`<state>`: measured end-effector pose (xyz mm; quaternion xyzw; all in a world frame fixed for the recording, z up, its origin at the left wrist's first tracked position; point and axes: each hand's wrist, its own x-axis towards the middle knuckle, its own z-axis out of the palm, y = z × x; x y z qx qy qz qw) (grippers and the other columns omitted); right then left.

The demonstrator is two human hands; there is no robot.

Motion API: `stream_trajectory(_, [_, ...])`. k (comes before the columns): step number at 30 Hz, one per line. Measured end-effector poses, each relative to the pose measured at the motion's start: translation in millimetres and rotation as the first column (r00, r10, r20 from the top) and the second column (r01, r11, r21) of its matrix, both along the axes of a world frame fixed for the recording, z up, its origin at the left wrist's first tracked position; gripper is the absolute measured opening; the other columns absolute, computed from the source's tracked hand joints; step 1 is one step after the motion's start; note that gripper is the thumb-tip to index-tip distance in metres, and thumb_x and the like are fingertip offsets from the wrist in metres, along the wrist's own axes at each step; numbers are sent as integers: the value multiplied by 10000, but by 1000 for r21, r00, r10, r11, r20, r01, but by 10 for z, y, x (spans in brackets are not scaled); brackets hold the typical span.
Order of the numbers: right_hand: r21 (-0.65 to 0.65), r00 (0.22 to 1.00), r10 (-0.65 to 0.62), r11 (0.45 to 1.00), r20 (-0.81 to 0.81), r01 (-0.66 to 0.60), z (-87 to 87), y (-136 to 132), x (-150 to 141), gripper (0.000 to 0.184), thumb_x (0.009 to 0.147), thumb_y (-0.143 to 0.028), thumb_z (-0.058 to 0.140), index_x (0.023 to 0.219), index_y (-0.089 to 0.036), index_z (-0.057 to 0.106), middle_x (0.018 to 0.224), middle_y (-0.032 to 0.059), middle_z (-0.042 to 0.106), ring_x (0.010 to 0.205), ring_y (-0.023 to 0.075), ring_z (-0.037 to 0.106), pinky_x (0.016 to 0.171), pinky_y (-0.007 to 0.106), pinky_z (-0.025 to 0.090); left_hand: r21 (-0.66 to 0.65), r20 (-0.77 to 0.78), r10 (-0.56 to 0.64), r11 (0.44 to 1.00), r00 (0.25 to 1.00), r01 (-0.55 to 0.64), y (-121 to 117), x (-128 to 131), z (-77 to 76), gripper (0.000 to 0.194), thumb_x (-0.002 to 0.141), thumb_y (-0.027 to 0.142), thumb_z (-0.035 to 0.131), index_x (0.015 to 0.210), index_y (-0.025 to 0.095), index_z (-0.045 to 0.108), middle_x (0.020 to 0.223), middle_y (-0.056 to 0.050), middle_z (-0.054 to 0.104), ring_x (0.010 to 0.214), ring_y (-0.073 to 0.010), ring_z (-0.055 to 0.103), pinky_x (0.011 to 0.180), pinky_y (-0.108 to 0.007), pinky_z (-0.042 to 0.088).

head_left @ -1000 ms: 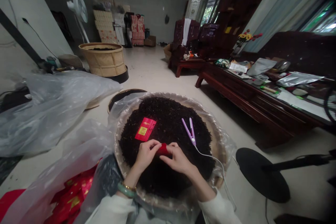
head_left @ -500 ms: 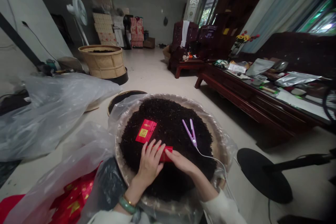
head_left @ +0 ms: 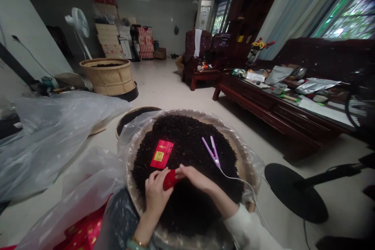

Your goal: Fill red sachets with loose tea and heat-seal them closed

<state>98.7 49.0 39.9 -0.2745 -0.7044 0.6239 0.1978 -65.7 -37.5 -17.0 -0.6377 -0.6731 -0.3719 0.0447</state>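
A wide woven tray (head_left: 234, 136) lined with clear plastic holds a heap of dark tea leaves (head_left: 187, 152). My left hand (head_left: 155, 193) is wrapped round a small red packet (head_left: 169, 179) just above the leaves at the near side. My right hand (head_left: 195, 177) pinches the packet's right end with its fingertips. A second red packet with a gold label (head_left: 161, 154) lies flat on the leaves behind my hands. A purple clip-shaped sealer (head_left: 211, 150) with a white cord (head_left: 234, 177) rests on the leaves to the right.
Crumpled clear plastic sheets (head_left: 52, 133) lie on the floor to the left, with red packets (head_left: 84, 232) under them near me. A round bamboo basket (head_left: 108, 75) stands behind. A long dark wooden table (head_left: 281, 113) runs along the right; a black fan base (head_left: 295, 193) sits beside the tray.
My hands have drawn slightly nearer with the red packet. The left hand has turned from lying over the packet to gripping it from the left, and the camera view has shifted.
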Motion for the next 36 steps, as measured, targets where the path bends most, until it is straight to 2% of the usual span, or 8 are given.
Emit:
stream_trajectory(4, [438, 938, -311, 872, 151, 219, -62, 340, -55, 574, 927, -561, 376, 1087, -91, 663, 1140, 175, 631, 1107, 276, 567, 1004, 452, 390, 5, 270, 99, 995, 958, -104, 68, -153, -49, 423, 694, 338, 687, 1100, 225, 658, 973, -83, 655, 899, -219, 624, 821, -377, 533])
stream_trajectory(9, [643, 745, -294, 730, 599, -229, -242, 603, -322, 961, 689, -520, 739, 1454, -109, 328, 1529, 207, 147, 1415, 387, 65, 1120, 566, 104, -26, 474, 135, 990, 870, -139, 100, -226, -27, 514, 665, 475, 679, 1097, 197, 653, 1005, -96, 636, 902, -225, 636, 852, -392, 551])
stream_trajectory(12, [702, 725, -334, 655, 602, -281, -292, 555, -437, 1039, 639, -584, 750, 1445, -83, 328, 1512, 236, 183, 1397, 412, 105, 1108, 555, 153, -37, 521, 142, 989, 842, -144, 87, -212, -24, 548, 643, 510, 681, 1083, 184, 655, 996, -100, 641, 900, -235, 641, 852, -400, 556])
stream_trajectory(16, [781, 765, -333, 529, 552, -333, -284, 423, -412, 734, 707, -530, 713, 1286, -123, 518, 1350, 197, 440, 1245, 360, 385, 1019, 489, 327, -57, 555, 153, 988, 818, -146, 107, -198, -26, 593, 607, 554, 682, 1059, 172, 659, 977, -109, 647, 890, -252, 647, 837, -419, 561])
stream_trajectory(22, [780, 757, -313, 491, 573, -387, -326, 353, -398, 862, 669, -633, 703, 1385, -243, 425, 1453, 189, 296, 1307, 414, 271, 1002, 569, 287, -72, 582, 161, 987, 797, -146, 179, -187, 19, 667, 575, 604, 676, 1064, 151, 653, 947, -115, 648, 859, -261, 653, 805, -420, 567])
stream_trajectory(27, [798, 756, -316, 427, 572, -425, -328, 285, -382, 548, 752, -471, 694, 1213, -204, 568, 1227, 158, 507, 1110, 323, 457, 887, 451, 409, -88, 578, 169, 986, 798, -144, 177, -189, -3, 681, 579, 619, 671, 1081, 160, 645, 955, -110, 651, 850, -257, 654, 819, -424, 562])
stream_trajectory(32, [818, 779, -316, 414, 541, -399, -361, 226, -352, 699, 706, -548, 708, 1291, -227, 500, 1408, 162, 353, 1250, 380, 323, 959, 534, 339, -112, 586, 174, 985, 791, -134, 194, -167, 0, 682, 567, 605, 689, 1084, 162, 647, 981, -118, 653, 873, -262, 659, 785, -395, 575])
stream_trajectory(36, [811, 757, -338, 411, 559, -416, -372, 193, -347, 527, 736, -449, 710, 1181, -211, 560, 1195, 137, 507, 1082, 316, 454, 868, 461, 417, -84, 580, 154, 988, 800, -130, 202, -152, 31, 662, 573, 603, 685, 1064, 159, 656, 974, -119, 660, 873, -260, 662, 806, -394, 571])
